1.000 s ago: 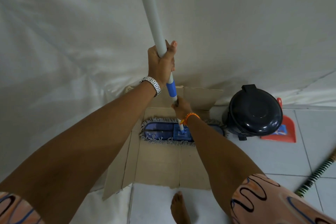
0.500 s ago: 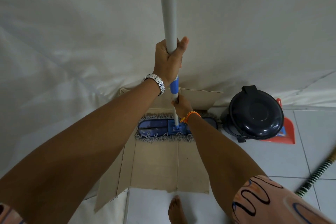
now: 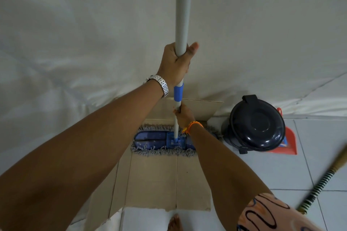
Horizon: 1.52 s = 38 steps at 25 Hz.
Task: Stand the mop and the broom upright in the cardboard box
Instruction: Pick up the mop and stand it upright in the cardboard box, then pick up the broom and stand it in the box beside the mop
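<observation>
The mop (image 3: 165,141) has a flat blue head with grey fringe and a grey pole with a blue collar. Its head rests inside the open cardboard box (image 3: 155,180), against the far wall, and the pole stands almost upright. My left hand (image 3: 175,63) grips the pole high up, above the blue collar. My right hand (image 3: 183,113) holds the thin lower part of the pole just below the collar. The broom (image 3: 323,180), with a black-and-white striped handle, leans in from the lower right, outside the box.
A black lidded bin (image 3: 256,124) stands right of the box, with a red dustpan (image 3: 290,142) behind it. White cloth (image 3: 75,43) hangs behind and left of the box. White floor tiles (image 3: 272,170) lie to the right. A bare foot (image 3: 174,223) is at the box's near edge.
The mop pole has swung from a leftward tilt to nearly vertical. The mop head has slid a little to the left inside the box. Both hands kept their grip.
</observation>
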Available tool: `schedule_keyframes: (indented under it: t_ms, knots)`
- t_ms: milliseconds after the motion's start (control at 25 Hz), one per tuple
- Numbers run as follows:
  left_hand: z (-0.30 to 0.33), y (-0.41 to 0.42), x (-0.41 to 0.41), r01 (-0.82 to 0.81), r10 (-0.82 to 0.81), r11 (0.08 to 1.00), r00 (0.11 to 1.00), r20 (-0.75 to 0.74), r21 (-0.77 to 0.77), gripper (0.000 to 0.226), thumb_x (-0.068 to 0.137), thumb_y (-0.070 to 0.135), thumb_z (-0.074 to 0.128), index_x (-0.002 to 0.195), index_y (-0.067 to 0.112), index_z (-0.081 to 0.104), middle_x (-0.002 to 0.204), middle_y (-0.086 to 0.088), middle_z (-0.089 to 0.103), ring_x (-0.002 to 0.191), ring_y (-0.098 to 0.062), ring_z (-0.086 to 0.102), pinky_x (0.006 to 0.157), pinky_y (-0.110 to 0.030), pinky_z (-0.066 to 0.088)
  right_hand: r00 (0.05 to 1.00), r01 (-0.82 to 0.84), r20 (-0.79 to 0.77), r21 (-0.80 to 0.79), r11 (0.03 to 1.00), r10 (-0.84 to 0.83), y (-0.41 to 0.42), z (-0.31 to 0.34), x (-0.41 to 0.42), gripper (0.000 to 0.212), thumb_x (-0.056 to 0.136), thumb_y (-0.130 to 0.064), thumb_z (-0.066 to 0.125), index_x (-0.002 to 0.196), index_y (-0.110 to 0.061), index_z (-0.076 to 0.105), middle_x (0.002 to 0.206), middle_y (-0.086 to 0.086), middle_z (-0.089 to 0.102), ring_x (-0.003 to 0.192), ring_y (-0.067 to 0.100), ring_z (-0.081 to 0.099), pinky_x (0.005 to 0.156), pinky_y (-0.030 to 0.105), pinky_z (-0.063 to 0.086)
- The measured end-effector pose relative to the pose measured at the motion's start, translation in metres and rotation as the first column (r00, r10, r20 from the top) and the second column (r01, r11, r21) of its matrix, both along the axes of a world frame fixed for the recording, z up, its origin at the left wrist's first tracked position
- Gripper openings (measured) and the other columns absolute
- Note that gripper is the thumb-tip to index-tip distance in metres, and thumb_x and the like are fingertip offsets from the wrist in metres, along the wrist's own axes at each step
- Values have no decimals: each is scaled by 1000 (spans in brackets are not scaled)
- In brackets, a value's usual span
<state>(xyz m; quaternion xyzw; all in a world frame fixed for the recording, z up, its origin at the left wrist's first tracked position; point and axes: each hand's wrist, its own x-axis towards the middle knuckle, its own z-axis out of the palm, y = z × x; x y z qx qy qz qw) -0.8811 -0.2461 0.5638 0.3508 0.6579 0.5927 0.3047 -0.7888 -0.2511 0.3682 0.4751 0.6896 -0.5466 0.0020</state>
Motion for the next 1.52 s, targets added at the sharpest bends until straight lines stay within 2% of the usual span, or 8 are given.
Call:
schedule_keyframes:
  t_ms: [320,480,800,920,1160,1320,1400,1520]
  knots:
    - [-1,1,-6,-139,120,980,984,-133,-141,80,62,84,60,106,18,45,88,9,60,70,-5,61,65,-19,54,996,88,26,-7,996,-87,10,13,-5,33,94,-11,52,125,-4,44,97,14,56,83,28,54,76,40,51]
    - [-18,-22,5,-311,300,933,950,-87,-183,66,72,59,82,113,21,46,101,8,58,86,-9,60,73,-18,52,988,150,40,-92,984,-147,5,22,37,39,93,-7,53,129,-8,37,101,14,53,85,27,53,77,40,52]
    - [-52,-103,96,-351,472,756,877,89,-553,20,93,29,70,96,16,56,83,6,57,76,-13,57,81,-34,55,973,223,58,37,974,-225,-6,105,174,39,92,-12,54,127,-3,40,103,12,50,93,25,49,77,34,40]
    - [-53,-127,157,-219,408,719,901,146,-659,23,94,26,69,102,6,62,90,-11,65,82,-25,60,77,-36,54,956,265,122,44,963,-268,-28,134,264,39,92,-14,55,127,-4,40,108,19,53,92,28,51,76,35,40]
    - [-43,-127,310,-22,240,695,949,203,-719,35,96,19,64,64,15,51,61,-7,52,57,-22,49,65,-32,43,858,436,298,11,900,-419,-35,139,479,38,92,-20,58,125,-12,43,92,17,57,71,28,55,59,30,45]
    - [-51,-102,427,5,193,700,961,196,-714,33,96,14,64,67,17,50,68,-6,56,58,-20,47,57,-24,42,795,527,322,52,848,-514,-9,130,649,38,87,-24,60,121,-13,48,90,14,56,75,25,53,73,33,52]
    - [-59,-90,489,54,144,706,965,218,-706,33,98,10,60,68,18,49,67,-5,51,56,-19,43,43,-14,37,783,557,298,56,829,-546,-1,139,726,41,82,-29,59,120,-18,47,97,11,55,67,21,51,50,12,49]
    - [-63,-77,578,80,141,662,963,228,-745,19,99,16,60,82,20,52,72,0,56,53,-13,46,39,-12,35,761,590,307,39,806,-572,17,160,821,39,88,-29,55,125,-23,45,100,8,57,79,28,58,44,25,48]
